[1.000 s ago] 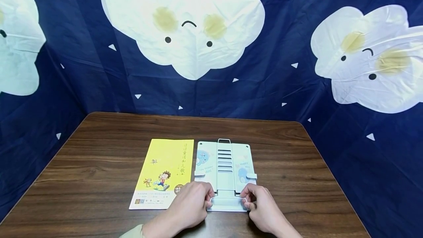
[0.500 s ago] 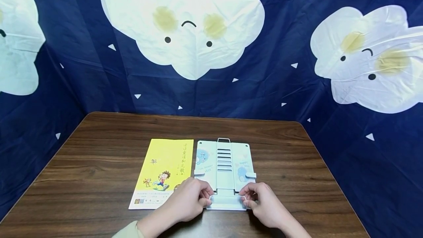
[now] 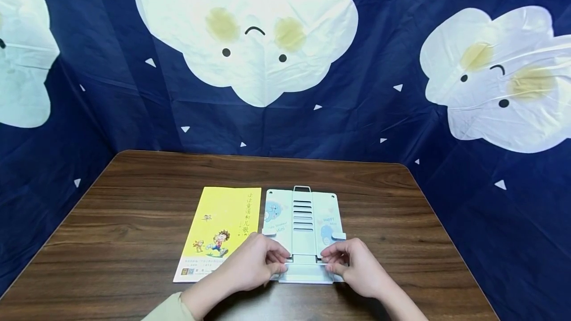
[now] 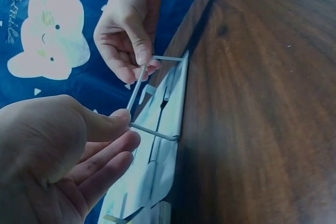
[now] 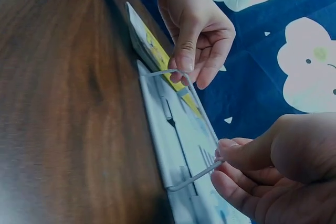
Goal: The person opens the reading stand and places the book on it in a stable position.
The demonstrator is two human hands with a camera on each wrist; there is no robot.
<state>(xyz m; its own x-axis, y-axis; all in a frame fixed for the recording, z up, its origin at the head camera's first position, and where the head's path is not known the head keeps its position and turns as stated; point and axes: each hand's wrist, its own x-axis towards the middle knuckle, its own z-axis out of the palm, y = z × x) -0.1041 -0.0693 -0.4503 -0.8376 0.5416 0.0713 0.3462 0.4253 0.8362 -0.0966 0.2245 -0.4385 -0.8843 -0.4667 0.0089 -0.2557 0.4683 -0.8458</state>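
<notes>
Both hands [image 3: 254,265] [image 3: 358,267] in pinch on wire [image 4: 137,89]

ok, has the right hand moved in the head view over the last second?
Yes, slightly: the right hand is higher in the picture, nearer the right-side clip of the stand, which has barely shifted.

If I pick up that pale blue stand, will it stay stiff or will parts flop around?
The pale blue stand probably stays stiff: its edges look straight. Its wire bracket may swing, since it rises from the near edge on two thin legs. The stand seems unlikely to tip, lying flat on the table.
</notes>
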